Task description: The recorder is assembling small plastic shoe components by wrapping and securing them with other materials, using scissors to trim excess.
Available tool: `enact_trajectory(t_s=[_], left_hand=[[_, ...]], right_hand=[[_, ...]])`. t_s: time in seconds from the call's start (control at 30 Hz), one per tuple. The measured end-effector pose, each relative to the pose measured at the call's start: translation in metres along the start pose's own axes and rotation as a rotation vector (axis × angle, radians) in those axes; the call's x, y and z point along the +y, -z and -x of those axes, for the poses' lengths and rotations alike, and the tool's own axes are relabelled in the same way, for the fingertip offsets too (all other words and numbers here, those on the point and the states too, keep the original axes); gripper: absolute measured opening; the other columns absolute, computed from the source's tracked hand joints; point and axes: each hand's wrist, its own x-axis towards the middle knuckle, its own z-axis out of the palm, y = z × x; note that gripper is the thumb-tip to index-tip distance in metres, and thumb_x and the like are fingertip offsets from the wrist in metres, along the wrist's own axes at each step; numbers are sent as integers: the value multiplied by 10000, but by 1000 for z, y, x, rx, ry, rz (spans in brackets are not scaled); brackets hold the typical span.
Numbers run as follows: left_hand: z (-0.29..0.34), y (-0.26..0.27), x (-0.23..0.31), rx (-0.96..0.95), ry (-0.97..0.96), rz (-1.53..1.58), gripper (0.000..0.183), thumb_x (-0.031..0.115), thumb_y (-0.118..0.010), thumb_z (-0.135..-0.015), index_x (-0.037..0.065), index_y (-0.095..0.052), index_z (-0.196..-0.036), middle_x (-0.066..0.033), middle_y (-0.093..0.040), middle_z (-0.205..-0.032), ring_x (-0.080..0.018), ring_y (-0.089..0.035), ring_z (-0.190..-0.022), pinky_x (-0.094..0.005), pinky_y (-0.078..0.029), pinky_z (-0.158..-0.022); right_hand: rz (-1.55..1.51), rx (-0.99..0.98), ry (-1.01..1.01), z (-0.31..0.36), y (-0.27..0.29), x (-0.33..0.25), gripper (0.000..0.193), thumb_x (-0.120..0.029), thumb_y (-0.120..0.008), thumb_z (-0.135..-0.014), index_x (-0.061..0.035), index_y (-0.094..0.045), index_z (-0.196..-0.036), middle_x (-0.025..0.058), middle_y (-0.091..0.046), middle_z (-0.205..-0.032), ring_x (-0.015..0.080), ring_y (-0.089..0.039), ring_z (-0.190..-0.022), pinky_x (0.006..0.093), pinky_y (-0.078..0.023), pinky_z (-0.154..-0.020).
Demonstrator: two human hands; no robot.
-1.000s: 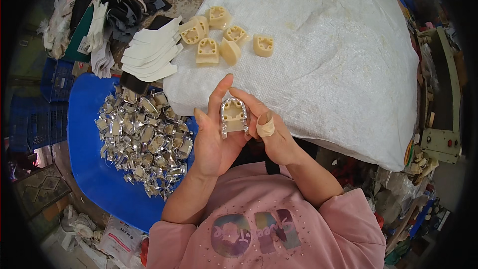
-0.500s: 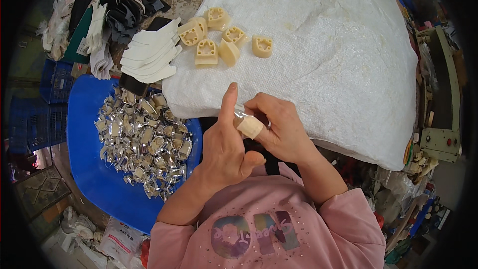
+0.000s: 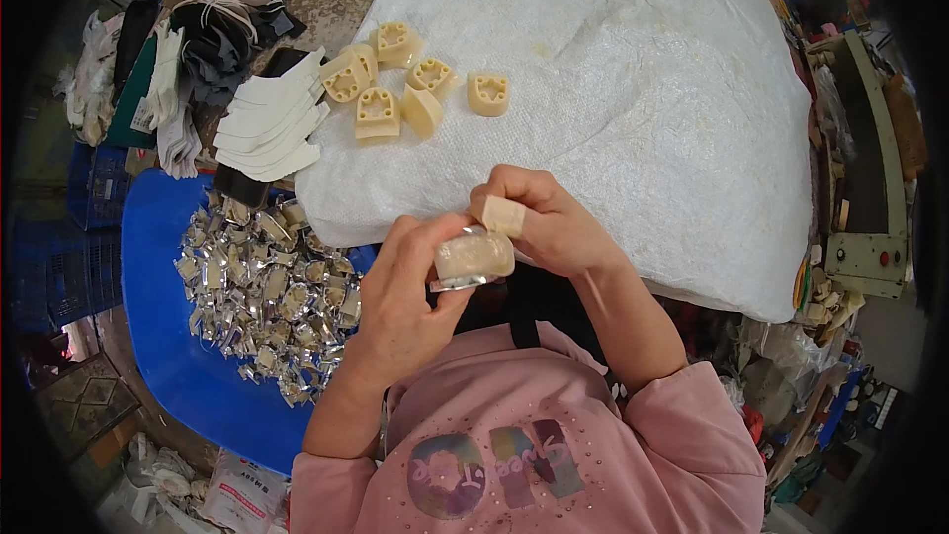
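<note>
In front of my chest, my left hand [image 3: 400, 282] is closed round a beige shoe heel [image 3: 473, 255] with a shiny silver edge. My right hand [image 3: 559, 222] grips a small pale block [image 3: 501, 216] between thumb and fingers, close against the heel's upper right side. Its underside and the fingers behind it are hidden. Beyond my hands, several plain beige shoe heels [image 3: 378, 117] with holes in their tops lie in a loose group on a white woven sack [image 3: 613, 138]; one heel [image 3: 488, 95] sits a little apart to the right.
A blue basin [image 3: 163, 336] at my left holds many silver-and-beige heels [image 3: 287, 287]. White curved strips [image 3: 267, 124] overlap a dark phone-like slab [image 3: 242, 185] above it. Blue crates [image 3: 94, 267] stand at far left, and a pale green metal frame [image 3: 865, 257] at right.
My left hand's fingers were spread and have closed round the silver-edged heel, now seen broadside. The block in my right hand has moved slightly up. The whole view has shifted a little.
</note>
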Motion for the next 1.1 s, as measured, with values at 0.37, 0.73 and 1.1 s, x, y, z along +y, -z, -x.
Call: enact_trajectory(t_s=[0.37,0.73,1.1], left_hand=[[-4,-11,-4,84,-21,-105,492,3,-787,-593,5,-536,-1016,-133,-628,-853,-233,-647,-674,-309,-516,-581],[-3,-24,-9,247,-87,-327,526,80,-826,-557,-22,-507,-963,-138,-613,-732,-268,-651,-613,-316,-524,-541],[-2,-24,-8,285,-26,-275,460,108,-805,-623,-13,-488,-934,-156,-613,-770,-257,-642,-607,-309,-517,-535]], right_hand=[[417,210,111,10,-14,-4,146,-144,-506,-926,-20,-583,-922,15,-566,-699,86,-498,-547,246,-401,-492],[535,401,251,13,-31,25,191,-128,-463,-942,2,-569,-1033,48,-615,-920,142,-577,-830,274,-466,-733],[540,369,254,13,-34,28,281,-205,-523,-935,-14,-538,-1141,85,-580,-1004,153,-555,-879,288,-452,-774]])
